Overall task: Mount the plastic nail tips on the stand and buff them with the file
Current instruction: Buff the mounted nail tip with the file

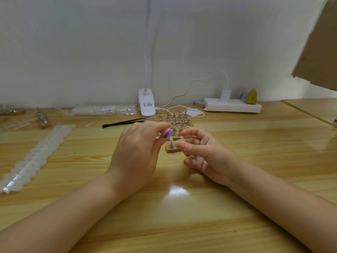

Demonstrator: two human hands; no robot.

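Observation:
My left hand [135, 152] grips a small pink and purple file [166, 133] between thumb and fingers. The file's end lies on a clear nail tip [171, 139] mounted on a metal peg of the near wooden stand [171, 149]. My right hand [200, 152] is just right of that peg, its thumb and forefinger curled close to the tip; whether they pinch it I cannot tell. Behind stand more wooden strips with several metal pegs [175, 120].
A long strip of clear nail tips [36, 157] lies at the left. Black tweezers [122, 123], a bag of tips [105, 110], a white clip lamp [146, 103] and a power strip [232, 105] sit toward the wall. Cardboard [317, 48] hangs at the upper right.

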